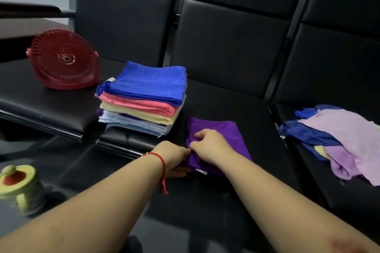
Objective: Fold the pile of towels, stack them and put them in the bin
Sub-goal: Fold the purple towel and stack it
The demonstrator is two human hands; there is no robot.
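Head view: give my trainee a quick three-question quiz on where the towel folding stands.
1. True or false: both hands pinch the purple towel.
2. Which colour tops the stack? A red, B blue, C yellow.
3. Fill in: the unfolded pile lies to the ____ of the purple towel.

Key: 1 true; 2 B; 3 right.

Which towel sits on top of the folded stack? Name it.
The blue towel, folded flat, tops the stack; pink, yellow and pale blue ones lie beneath it. The purple towel lies apart under both hands.
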